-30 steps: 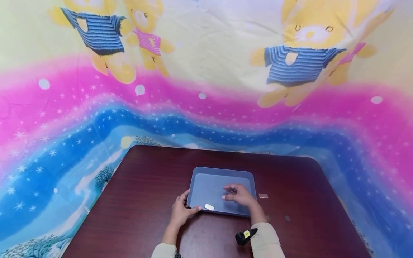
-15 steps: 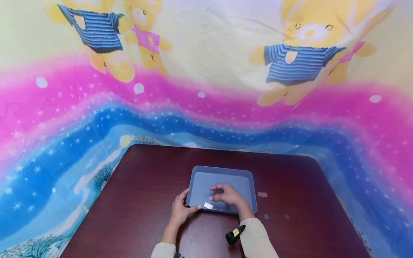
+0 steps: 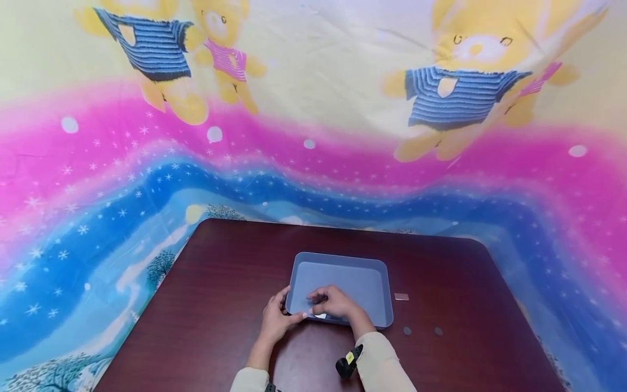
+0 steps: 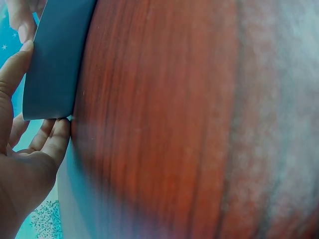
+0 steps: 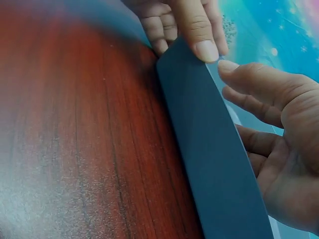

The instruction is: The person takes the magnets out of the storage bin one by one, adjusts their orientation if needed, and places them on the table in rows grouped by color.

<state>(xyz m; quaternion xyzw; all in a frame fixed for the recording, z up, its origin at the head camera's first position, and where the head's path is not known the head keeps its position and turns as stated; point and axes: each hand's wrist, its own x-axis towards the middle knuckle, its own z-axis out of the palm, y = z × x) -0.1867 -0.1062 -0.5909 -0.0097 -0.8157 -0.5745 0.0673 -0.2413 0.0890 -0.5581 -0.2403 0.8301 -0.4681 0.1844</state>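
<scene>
A shallow blue-grey tray (image 3: 352, 264) lies on the dark red wooden table. My left hand (image 3: 276, 321) grips its near left corner, thumb on the near rim and fingers round the side. In the left wrist view that thumb (image 4: 15, 69) presses on top of the tray wall (image 4: 55, 64). Inside the tray, my right hand (image 3: 335, 302) hovers low by the near wall, its fingers bent and the thumb apart from them. Below it shows part of a small white rectangular piece (image 3: 320, 316). In the right wrist view the tray wall partly hides the right fingers (image 5: 254, 104).
To the right of the tray lies a small shiny rectangular piece (image 3: 401, 296). Two dark round discs (image 3: 407, 330) sit nearer the front. A patterned cloth (image 3: 313, 179) hangs behind and around the table (image 3: 235, 267).
My right hand has moved left and toward me across the tray, and now partly covers the white piece. The two discs have come into full view. My left hand keeps its hold.
</scene>
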